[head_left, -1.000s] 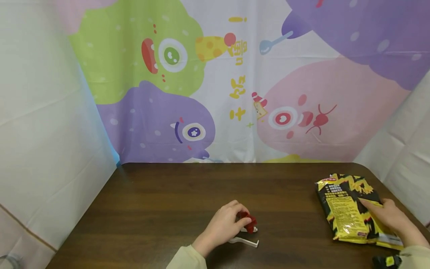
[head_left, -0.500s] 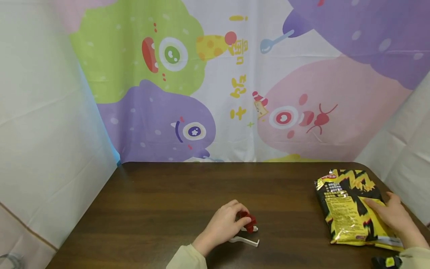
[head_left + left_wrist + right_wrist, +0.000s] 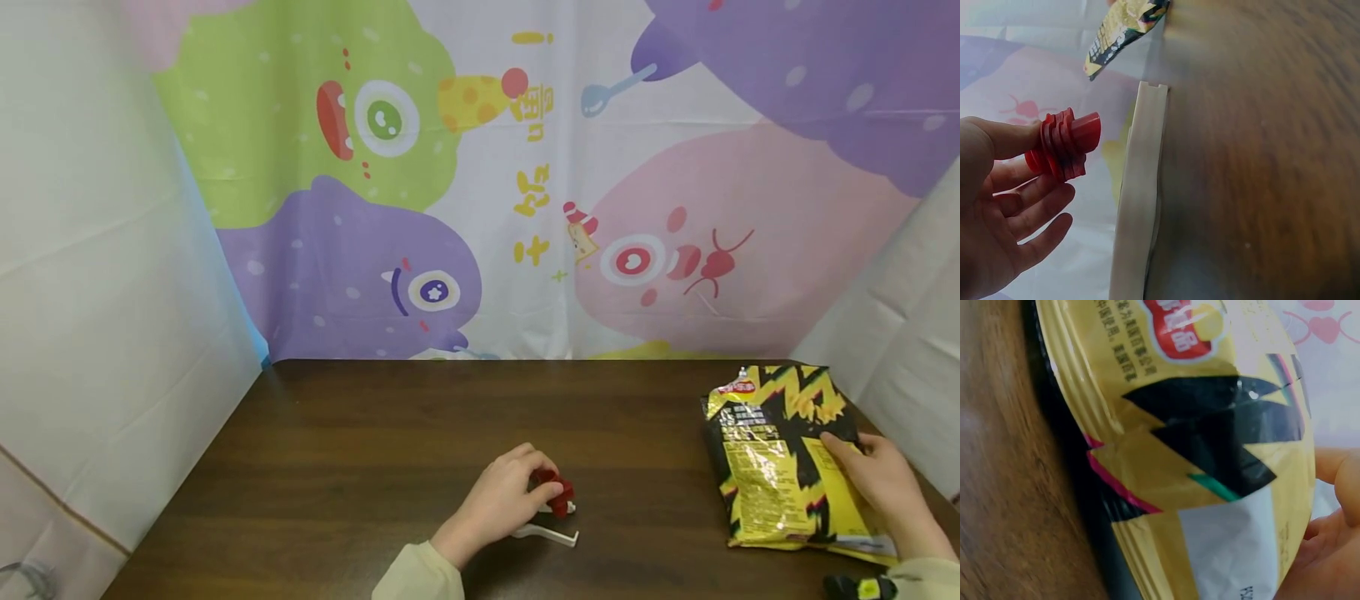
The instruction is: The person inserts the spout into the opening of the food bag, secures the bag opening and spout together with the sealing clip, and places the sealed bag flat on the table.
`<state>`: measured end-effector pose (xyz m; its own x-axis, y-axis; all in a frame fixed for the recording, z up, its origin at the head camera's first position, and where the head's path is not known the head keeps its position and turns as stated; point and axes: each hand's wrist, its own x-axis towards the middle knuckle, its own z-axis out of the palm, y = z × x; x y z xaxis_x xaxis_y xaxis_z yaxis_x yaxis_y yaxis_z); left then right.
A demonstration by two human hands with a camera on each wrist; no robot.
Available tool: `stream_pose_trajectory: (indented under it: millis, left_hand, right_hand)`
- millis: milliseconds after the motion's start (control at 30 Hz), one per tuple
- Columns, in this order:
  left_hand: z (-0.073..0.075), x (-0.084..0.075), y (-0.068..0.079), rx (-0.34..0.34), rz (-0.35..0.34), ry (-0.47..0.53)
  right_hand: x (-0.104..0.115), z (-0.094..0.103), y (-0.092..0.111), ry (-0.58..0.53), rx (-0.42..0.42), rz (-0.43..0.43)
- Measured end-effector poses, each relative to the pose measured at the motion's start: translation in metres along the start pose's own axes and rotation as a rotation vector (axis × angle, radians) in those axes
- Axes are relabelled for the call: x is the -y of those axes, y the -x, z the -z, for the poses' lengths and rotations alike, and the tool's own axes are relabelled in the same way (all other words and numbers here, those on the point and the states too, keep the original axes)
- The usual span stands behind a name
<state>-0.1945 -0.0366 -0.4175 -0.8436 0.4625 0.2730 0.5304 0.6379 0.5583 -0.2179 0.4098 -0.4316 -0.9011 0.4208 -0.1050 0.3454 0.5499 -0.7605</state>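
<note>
At the middle of the table, my left hand (image 3: 498,496) pinches a small red plastic piece (image 3: 1066,144) between thumb and fingers. It has stacked ridges and a short tube-like end. Just below that hand lies a narrow white plastic bar (image 3: 551,535) with a hooked tip, large in the left wrist view; a second white end (image 3: 572,507) shows behind the red piece. On the right, my right hand (image 3: 888,483) grips a black and yellow snack bag (image 3: 765,467) by its right side, thumb on the printed face. The bag is tilted up and bulges in the right wrist view.
The dark wooden table (image 3: 337,467) runs back to a cartoon-printed curtain (image 3: 525,317). White cloth hangs on both sides, the right one (image 3: 911,308) close to the bag. A black wrist band (image 3: 858,587) shows at the lower right edge.
The snack bag's far end has risen and the bag stands more upright, with my right hand shifted slightly up along its side. My left hand and the red piece stay in place.
</note>
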Motion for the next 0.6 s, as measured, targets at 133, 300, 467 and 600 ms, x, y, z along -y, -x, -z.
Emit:
stream_pose_trajectory:
  millis: [133,300,467,600]
  left_hand:
    - [0.0,-0.001,0.0,0.002,0.001,-0.01]
    - [-0.001,-0.001,-0.001,0.011,0.002,-0.001]
    - [-0.001,-0.002,-0.001,0.026,0.003,0.013]
    - [0.0,-0.002,-0.001,0.015,0.002,0.001]
  right_hand:
    - [0.0,-0.001,0.001,-0.039,0.03,0.003]
    - [0.003,-0.001,0.006,-0.013,0.031,0.012]
    - [0.014,0.004,0.016,0.006,0.115,0.04]
    - [0.024,0.004,0.024,0.018,0.188,0.07]
